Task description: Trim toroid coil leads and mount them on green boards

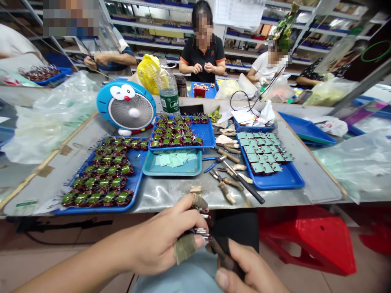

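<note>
**Relay:** What's on the head feed, widest first?

**Me:** A long steel worktop [171, 195] crosses my view, with racks of shelving [152, 20] beyond it and a co-worker in a black polo [203, 53] seated opposite. A red plastic stool [308, 240] stands on the floor to the right.

**Relay:** And the layout?

**Me:** Two blue trays [91, 211] of green-taped pinned coils [104, 183] sit on the left, and a third blue tray [275, 183] of pale green-topped pieces [262, 152] sits on the right. A teal tray [171, 173] of loose green slips [172, 159] lies between them — sorted by kind, I'd judge, so each stays within reach. Hand tools [232, 156], including pliers [222, 183], are grouped just right of the teal tray, probably for quick pickup.

**Relay:** The hands?

**Me:** Both are held just below the worktop's front edge. The left hand [159, 240] has its fingers [183, 215] closed on a small pinned piece [201, 232], and its cloth wraps [185, 248] look like protection from the pins. The right hand [244, 272] closes around a dark-wrapped tool [224, 256] — its fingers are partly cut off by the frame.
</note>
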The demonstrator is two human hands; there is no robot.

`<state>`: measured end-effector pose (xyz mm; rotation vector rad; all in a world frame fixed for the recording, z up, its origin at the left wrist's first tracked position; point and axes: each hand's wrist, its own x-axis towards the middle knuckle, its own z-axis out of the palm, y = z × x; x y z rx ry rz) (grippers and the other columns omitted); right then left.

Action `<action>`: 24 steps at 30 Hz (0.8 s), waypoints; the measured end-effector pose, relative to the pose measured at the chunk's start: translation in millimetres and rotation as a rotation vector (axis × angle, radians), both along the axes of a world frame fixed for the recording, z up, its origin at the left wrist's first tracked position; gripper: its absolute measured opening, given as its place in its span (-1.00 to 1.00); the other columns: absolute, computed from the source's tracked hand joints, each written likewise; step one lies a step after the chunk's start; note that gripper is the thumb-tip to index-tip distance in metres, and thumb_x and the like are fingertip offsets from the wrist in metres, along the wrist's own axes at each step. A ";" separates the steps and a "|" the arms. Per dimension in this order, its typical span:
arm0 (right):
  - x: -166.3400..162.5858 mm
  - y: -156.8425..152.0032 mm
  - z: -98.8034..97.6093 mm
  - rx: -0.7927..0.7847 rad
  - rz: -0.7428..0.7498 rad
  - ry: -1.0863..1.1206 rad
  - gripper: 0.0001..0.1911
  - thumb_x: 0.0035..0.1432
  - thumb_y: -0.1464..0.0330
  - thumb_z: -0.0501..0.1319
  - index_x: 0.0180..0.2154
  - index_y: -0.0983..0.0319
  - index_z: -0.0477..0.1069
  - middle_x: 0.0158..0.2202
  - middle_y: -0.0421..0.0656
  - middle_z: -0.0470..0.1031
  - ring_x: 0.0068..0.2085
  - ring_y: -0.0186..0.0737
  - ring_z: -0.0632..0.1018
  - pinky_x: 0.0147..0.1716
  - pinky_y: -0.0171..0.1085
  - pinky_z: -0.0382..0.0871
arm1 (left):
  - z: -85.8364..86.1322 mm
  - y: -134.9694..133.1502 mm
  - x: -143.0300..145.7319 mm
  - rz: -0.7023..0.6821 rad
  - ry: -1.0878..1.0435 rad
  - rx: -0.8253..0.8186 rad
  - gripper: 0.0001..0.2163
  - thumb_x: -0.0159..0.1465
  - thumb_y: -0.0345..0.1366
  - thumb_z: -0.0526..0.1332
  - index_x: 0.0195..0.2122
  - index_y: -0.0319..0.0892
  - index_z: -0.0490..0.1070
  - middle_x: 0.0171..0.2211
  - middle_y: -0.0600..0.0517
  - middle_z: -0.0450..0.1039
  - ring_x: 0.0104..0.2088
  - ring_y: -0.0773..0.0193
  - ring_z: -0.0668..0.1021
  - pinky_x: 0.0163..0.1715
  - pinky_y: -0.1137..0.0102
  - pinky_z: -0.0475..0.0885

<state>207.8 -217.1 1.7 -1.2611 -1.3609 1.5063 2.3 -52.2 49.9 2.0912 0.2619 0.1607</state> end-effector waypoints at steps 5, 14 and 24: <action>-0.4 -6.4 -6.7 0.042 -0.014 -0.215 -0.47 0.36 -0.08 0.12 -0.07 0.23 0.54 -0.29 -0.14 0.52 -0.29 -0.17 0.48 -0.30 -0.31 0.36 | 2.9 -4.1 4.8 0.005 0.039 0.069 -0.86 0.47 -0.26 0.08 -0.19 -0.13 0.39 -0.18 -0.03 0.27 -0.25 0.19 0.43 -0.22 0.33 0.38; -5.0 -15.1 -18.8 0.505 -0.140 -0.830 -0.53 0.48 0.04 0.04 0.17 0.16 0.44 -0.28 -0.08 0.64 -0.35 -0.12 0.68 -0.44 -0.32 0.52 | 25.2 -8.1 12.8 0.006 0.261 0.154 -0.82 0.42 -0.24 0.11 -0.34 -0.12 0.35 -0.25 -0.01 0.29 -0.36 0.21 0.46 -0.37 0.33 0.34; -13.0 -17.8 -37.8 0.335 -0.009 -0.563 -0.47 0.41 -0.09 0.07 0.15 0.06 0.47 -0.38 -0.18 0.54 -0.43 -0.20 0.58 -0.44 -0.34 0.42 | 38.1 -5.4 20.9 -0.187 0.312 0.330 -0.92 0.16 -0.40 0.32 -0.36 -0.08 0.47 -0.28 0.02 0.39 -0.46 0.20 0.53 -0.56 0.35 0.28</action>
